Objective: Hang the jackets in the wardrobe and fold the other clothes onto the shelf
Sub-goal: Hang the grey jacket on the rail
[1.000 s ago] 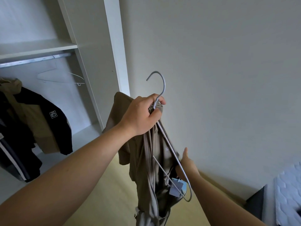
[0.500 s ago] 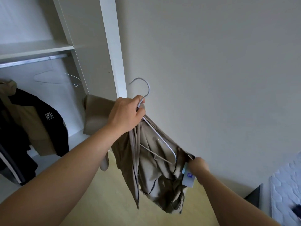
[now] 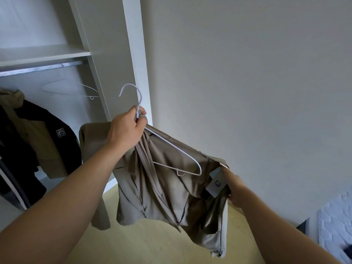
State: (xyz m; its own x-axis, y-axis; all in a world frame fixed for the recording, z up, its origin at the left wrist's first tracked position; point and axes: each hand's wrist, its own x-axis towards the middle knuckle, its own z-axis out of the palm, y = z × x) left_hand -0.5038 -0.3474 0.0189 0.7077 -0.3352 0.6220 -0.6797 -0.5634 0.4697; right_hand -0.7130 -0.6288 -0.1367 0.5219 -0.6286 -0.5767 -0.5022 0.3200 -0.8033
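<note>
The beige jacket (image 3: 167, 187) hangs in mid-air in front of the wall, just right of the wardrobe (image 3: 133, 54), bunched on a white hanger (image 3: 171, 146) whose right arm lies bare on the cloth. The left hand (image 3: 125, 130) is clenched round the hanger's neck and the collar. The right hand (image 3: 235, 189) pinches the jacket's far edge beside a pale tag (image 3: 217, 181), pulling it out sideways. Inside the wardrobe, under the shelf (image 3: 43, 54), the rail (image 3: 38, 68) carries a spare hanger (image 3: 91, 91), a tan coat (image 3: 38, 134) and a black jacket (image 3: 62, 149).
</note>
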